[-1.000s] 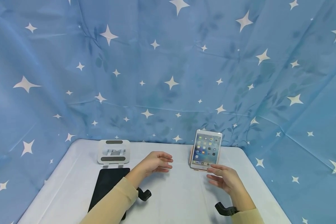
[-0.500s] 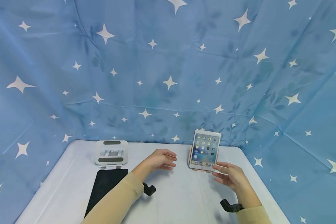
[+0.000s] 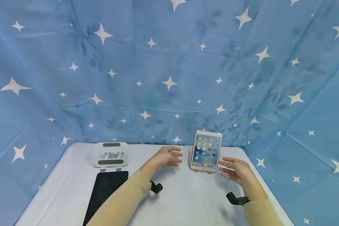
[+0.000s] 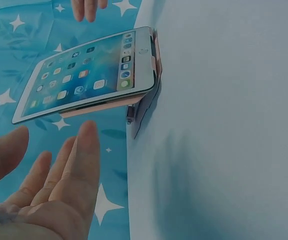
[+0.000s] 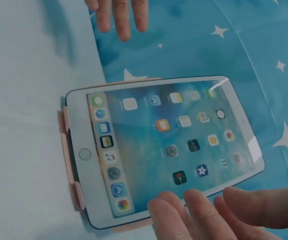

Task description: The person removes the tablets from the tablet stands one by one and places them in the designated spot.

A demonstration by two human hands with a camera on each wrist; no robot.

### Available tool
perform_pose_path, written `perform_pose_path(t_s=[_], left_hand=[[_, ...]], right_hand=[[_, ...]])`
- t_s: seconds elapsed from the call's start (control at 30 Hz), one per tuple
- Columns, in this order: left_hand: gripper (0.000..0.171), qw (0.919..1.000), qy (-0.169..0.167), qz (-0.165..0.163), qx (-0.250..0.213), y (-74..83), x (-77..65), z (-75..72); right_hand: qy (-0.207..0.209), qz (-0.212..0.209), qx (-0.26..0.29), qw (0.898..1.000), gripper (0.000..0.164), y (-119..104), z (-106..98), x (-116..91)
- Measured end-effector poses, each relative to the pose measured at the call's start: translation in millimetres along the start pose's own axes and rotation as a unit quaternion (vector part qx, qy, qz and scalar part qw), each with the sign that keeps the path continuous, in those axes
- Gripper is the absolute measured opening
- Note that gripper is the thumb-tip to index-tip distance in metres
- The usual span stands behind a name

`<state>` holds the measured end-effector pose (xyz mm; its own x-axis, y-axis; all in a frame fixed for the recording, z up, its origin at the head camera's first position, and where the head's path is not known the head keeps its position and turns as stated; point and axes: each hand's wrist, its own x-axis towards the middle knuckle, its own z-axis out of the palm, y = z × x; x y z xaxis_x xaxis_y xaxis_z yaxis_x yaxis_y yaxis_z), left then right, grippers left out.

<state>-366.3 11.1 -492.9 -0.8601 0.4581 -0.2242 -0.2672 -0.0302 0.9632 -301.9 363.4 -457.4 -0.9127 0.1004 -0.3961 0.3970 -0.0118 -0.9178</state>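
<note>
A white-framed tablet (image 3: 206, 151) with its screen lit leans on a pink stand (image 4: 104, 106) at the table's back right. The stand's lower lips show under the tablet's bottom edge in the right wrist view. My left hand (image 3: 166, 157) hovers left of the tablet, fingers spread and holding nothing. On the other side my right hand (image 3: 237, 171) is raised with its fingertips near the tablet's lower right edge, its fingers relaxed. In the left wrist view a gap shows between my left fingertips (image 4: 88, 131) and the tablet.
At the back left a white stand (image 3: 111, 155) with dark grey pads stands on the white table (image 3: 180, 201). In front of it lies a black flat tablet-like slab (image 3: 107, 188), partly covered by my left sleeve. A blue star-patterned curtain (image 3: 158, 62) hangs behind the table.
My left hand has moved right and a little farther back, closer to the tablet. My right hand has shifted right and slightly up, away from the tablet's lower edge. The tablet stays on its stand.
</note>
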Motion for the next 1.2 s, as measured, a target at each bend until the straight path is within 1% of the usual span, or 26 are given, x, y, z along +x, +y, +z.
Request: perform_pose_path(t_s=[0.13, 0.27, 0.37, 0.43, 0.7, 1.0, 1.2], left_hand=[[0.051, 1.0000, 0.005, 0.006, 0.002, 2.4, 4.5, 2.1], [0.054, 0.9999, 0.003, 0.009, 0.006, 5.7, 10.6, 4.3], [0.053, 0.9999, -0.004, 0.008, 0.007, 8.2, 16.5, 5.7], [0.051, 0.9999, -0.008, 0.011, 0.008, 9.8, 20.4, 6.6], [0.053, 0.9998, -0.014, 0.017, 0.000, 18.1, 32.2, 10.6], [0.051, 0.9993, -0.015, 0.033, -0.009, 20.7, 38.6, 12.0], [0.056, 0.9981, -0.025, 0.055, 0.010, 25.3, 44.1, 17.8]], right_hand=[[-0.004, -0.007, -0.004, 1.000, 0.057, -9, -4, 3], [-0.028, -0.015, 0.003, 1.000, 0.060, -15, -9, 7], [-0.046, -0.016, 0.011, 0.999, 0.063, -18, -13, 10], [-0.050, -0.015, 0.015, 0.999, 0.064, -20, -16, 13], [-0.038, -0.013, 0.015, 0.999, 0.065, -30, -19, 24], [-0.026, 0.002, 0.012, 1.000, 0.067, -37, -17, 33], [-0.013, 0.001, 0.017, 1.000, 0.068, -41, -19, 40]])
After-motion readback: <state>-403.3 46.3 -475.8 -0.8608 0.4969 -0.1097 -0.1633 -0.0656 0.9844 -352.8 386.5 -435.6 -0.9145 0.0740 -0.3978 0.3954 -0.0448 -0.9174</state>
